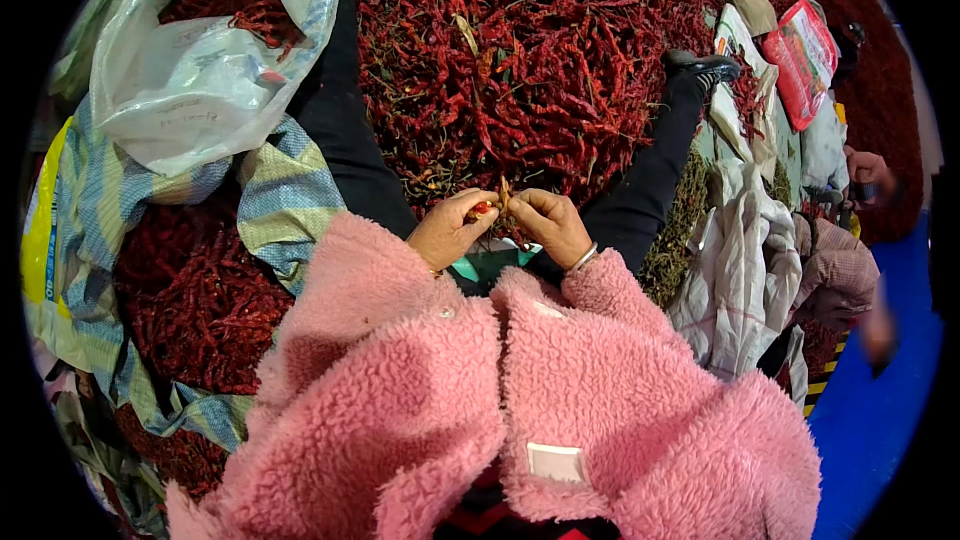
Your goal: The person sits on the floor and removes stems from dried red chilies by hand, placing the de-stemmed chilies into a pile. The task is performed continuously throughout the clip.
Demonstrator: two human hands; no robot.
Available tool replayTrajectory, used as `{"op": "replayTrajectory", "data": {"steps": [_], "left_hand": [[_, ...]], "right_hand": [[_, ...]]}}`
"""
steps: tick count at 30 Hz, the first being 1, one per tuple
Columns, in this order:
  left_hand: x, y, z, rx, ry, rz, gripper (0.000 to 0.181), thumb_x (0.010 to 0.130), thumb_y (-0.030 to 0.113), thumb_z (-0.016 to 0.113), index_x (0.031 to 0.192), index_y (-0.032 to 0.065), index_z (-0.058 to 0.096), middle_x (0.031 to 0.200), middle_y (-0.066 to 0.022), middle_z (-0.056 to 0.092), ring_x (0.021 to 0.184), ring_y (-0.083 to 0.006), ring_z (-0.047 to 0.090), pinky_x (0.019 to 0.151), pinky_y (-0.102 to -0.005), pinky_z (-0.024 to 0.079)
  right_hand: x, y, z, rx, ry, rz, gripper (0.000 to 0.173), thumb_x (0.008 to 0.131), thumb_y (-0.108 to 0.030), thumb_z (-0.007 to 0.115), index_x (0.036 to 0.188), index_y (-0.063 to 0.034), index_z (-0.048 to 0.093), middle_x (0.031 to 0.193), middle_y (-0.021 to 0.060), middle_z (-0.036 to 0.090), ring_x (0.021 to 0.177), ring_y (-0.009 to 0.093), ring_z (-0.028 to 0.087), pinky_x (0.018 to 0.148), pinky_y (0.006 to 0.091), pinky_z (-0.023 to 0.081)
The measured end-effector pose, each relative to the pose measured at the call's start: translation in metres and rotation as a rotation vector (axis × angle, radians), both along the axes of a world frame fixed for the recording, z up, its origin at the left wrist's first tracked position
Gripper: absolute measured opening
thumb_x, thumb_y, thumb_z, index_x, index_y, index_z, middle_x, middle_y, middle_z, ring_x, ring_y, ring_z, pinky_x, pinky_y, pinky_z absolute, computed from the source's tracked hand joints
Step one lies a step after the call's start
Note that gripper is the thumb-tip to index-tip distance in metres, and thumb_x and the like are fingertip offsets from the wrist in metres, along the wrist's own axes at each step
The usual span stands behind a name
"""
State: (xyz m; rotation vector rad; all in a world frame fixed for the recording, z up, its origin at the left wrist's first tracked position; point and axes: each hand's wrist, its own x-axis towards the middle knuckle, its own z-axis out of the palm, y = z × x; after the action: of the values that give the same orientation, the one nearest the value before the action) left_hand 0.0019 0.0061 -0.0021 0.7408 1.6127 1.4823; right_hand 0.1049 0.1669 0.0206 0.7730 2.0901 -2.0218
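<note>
A large heap of dried red chillies [510, 82] lies between my outstretched legs. My left hand [451, 231] is curled around a red and yellowish chilli piece [480, 210], partly hidden by the fingers. Close beside it, my right hand [553, 222] pinches a tan, dry chilli or husk [505, 190] between thumb and fingertips. The two hands almost meet over the heap's near edge. Below them a bit of green material [480, 264] shows in front of my pink fleece coat.
At left stand a white woven sack [187, 120] and a striped woven sack [289, 187], both holding chillies. Stems [675, 236] are piled beyond my right leg [645, 165], near a crumpled white sack [739, 262]. Another person [836, 262] sits at far right by blue flooring [862, 390].
</note>
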Motion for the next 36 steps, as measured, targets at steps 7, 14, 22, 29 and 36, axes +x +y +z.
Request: {"op": "replayTrajectory", "data": {"steps": [7, 14, 22, 29, 36], "left_hand": [[0.000, 0.002, -0.009, 0.009, 0.188, -0.025, 0.020, 0.089, 0.018, 0.056, 0.097, -0.0006, 0.056, 0.085, -0.0125, 0.058, 0.073, -0.0239, 0.057, 0.067, -0.0330, 0.044], [-0.009, 0.000, -0.046, -0.073, -0.276, 0.135, 0.019, 0.092, 0.019, 0.053, 0.093, 0.0012, 0.056, 0.074, -0.0068, 0.060, 0.062, -0.0180, 0.057, 0.055, -0.0274, 0.043], [-0.024, -0.001, -0.034, 0.101, -1.124, 0.180, 0.021, 0.095, 0.015, 0.050, 0.109, 0.0004, 0.055, 0.085, -0.0075, 0.062, 0.075, -0.0176, 0.064, 0.067, -0.0295, 0.056], [-0.007, 0.002, -0.022, -0.082, -0.982, 0.068, 0.025, 0.093, 0.019, 0.054, 0.107, -0.0010, 0.058, 0.101, -0.0118, 0.064, 0.089, -0.0203, 0.065, 0.071, -0.0329, 0.057], [-0.004, 0.000, -0.009, -0.011, -1.005, -0.025, 0.034, 0.093, 0.019, 0.053, 0.118, -0.0040, 0.051, 0.106, -0.0127, 0.062, 0.095, -0.0208, 0.063, 0.085, -0.0355, 0.054]], "right_hand": [[-0.002, 0.004, -0.009, -0.051, -0.086, 0.005, 0.028, 0.091, -0.023, 0.059, 0.079, 0.0015, 0.063, 0.062, -0.0039, 0.053, 0.056, 0.005, 0.046, 0.050, 0.0225, 0.038], [-0.025, -0.032, 0.033, 0.230, 0.214, 0.110, 0.033, 0.091, -0.022, 0.057, 0.068, 0.0014, 0.057, 0.059, 0.0053, 0.055, 0.055, 0.011, 0.051, 0.049, 0.0257, 0.040], [-0.024, 0.004, -0.014, -0.866, 0.078, -0.560, 0.032, 0.093, -0.008, 0.049, 0.123, 0.0013, 0.049, 0.103, 0.0090, 0.062, 0.078, 0.011, 0.059, 0.058, 0.0195, 0.048], [-0.026, -0.016, -0.004, -0.715, 0.092, -0.393, 0.046, 0.100, -0.036, 0.033, 0.127, -0.0010, 0.046, 0.115, 0.0118, 0.058, 0.098, 0.019, 0.059, 0.079, 0.0309, 0.050], [-0.021, -0.017, -0.005, -0.847, 0.003, -0.319, 0.053, 0.098, -0.045, 0.032, 0.126, -0.0024, 0.047, 0.118, 0.0095, 0.056, 0.091, 0.018, 0.059, 0.076, 0.0309, 0.050]]}}
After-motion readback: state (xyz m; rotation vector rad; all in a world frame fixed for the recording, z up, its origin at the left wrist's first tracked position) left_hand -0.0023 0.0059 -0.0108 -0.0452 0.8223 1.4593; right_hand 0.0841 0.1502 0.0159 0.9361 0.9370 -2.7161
